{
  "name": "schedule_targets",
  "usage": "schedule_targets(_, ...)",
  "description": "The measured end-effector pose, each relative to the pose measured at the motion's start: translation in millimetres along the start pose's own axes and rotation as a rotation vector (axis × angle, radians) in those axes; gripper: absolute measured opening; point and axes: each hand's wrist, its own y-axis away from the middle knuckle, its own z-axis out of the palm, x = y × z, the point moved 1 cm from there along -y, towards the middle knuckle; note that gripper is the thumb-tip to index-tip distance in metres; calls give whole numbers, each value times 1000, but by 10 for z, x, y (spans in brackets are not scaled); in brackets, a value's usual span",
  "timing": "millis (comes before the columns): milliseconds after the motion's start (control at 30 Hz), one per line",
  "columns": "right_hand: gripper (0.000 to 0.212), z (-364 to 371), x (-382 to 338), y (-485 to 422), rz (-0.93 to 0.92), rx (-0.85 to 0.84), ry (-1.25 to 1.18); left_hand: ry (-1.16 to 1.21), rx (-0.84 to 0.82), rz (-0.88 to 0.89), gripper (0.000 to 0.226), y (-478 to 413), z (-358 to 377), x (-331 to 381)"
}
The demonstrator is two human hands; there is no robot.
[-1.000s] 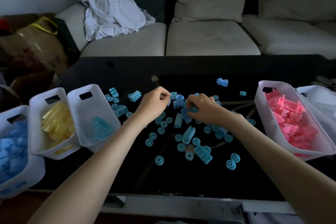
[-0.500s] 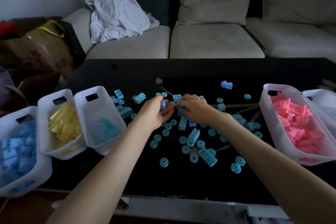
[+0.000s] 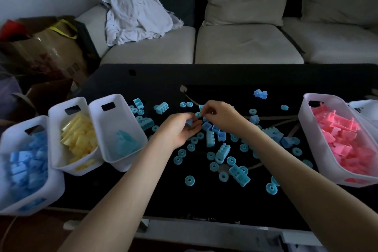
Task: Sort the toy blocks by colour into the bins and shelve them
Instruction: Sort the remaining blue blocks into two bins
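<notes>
Light blue blocks (image 3: 222, 151) and rings lie scattered over the middle of the black table (image 3: 143, 80). My left hand (image 3: 180, 129) is cupped, palm turned up, around a small blue block (image 3: 189, 122). My right hand (image 3: 221, 113) hovers just right of it, fingertips pinching a small blue piece above the pile. Left of my hands stands a white bin (image 3: 102, 120) with a few turquoise blocks. Beside it are a bin of yellow blocks (image 3: 59, 116) and a bin of blue blocks (image 3: 12, 135). A bin of pink blocks (image 3: 306, 127) stands at the right.
A beige sofa (image 3: 245, 45) with a crumpled white cloth (image 3: 135, 16) runs behind the table. Cardboard boxes and bags (image 3: 47, 51) crowd the floor at the left. Another white bin (image 3: 366, 108) peeks in at the far right edge.
My left hand has turned palm up and holds a block. My right hand has lifted off the pile with a small piece and come close to the left hand.
</notes>
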Motion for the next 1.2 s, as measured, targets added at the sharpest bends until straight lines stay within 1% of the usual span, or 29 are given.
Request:
schedule_targets(133, 16, 92, 5, -2, 27, -165, 345, -15, -21, 8, 16, 15, 19, 8)
schedule_targets(200, 16, 129, 4, -10, 26, -166, 414, 2, -3, 1, 16, 25, 5, 6)
schedule_targets(267, 17, 135, -23, -15, -7, -107, 419, 30, 19, 2, 15, 46, 0, -2)
schedule_targets(333, 17, 115, -52, -24, -23, 4, 330, 84, 33, 20, 18, 56, -7, 0)
schedule_targets(367, 17, 94, -68, -26, -31, 63, 243, 108, 35, 28, 20, 60, -6, 7)
schedule_targets(433, 17, 52, -136, -17, -65, 131, 62, 153, 28, 32, 18, 67, -15, 23)
schedule_targets(467, 18, 35, -174, -16, -86, 138, 4, 173, 12, 25, 17, 81, -16, 33)
schedule_targets(533, 20, 22, -261, -13, -127, 89, -59, 213, -43, 8, 16, 125, -8, 53)
schedule_targets(567, 23, 20, -297, -2, -145, 46, -93, 227, -72, 6, 18, 139, 2, 58)
schedule_targets(633, 37, 10, -320, 8, -178, -27, -190, 219, -99, 6, 19, 149, 19, 63)
schedule_targets(700, 48, -28, -268, 12, -198, -14, -313, 207, -94, 13, 15, 158, 24, 59)
schedule_targets(733, 46, -46, -222, 6, -191, 26, -338, 222, -75, 18, 13, 163, 17, 56)
schedule_targets(767, 43, -62, -164, -11, -180, 74, -289, 242, -44, 25, 12, 158, 2, 51)
schedule_targets(800, 41, -69, -91, -39, -168, 91, -144, 260, -13, 34, 11, 149, -19, 43)
schedule_targets(833, 41, -60, -14, -71, -153, 47, 62, 267, 13, 46, 11, 137, -35, 36)
schedule_targets(867, 42, -37, 65, -89, -132, -37, 255, 264, 34, 58, 12, 133, -40, 25)
schedule_targets(900, 42, -9, 122, -91, -112, -119, 385, 250, 54, 71, 13, 126, -43, 13)
schedule_targets(933, 39, 14, 159, -89, -101, -166, 453, 234, 74, 79, 14, 123, -36, 1)
schedule_targets(1000, 33, 36, 187, -85, -115, -179, 484, 202, 97, 78, 15, 129, -3, -19)
schedule_targets(1133, 22, 32, 181, -82, -96, -184, 371, 200, 119, 52, 13, 175, 53, -25)
schedule_targets(1200, 18, 16, 192, -79, -97, -140, 328, 129, 167, 105, 13, 174, 47, -36)
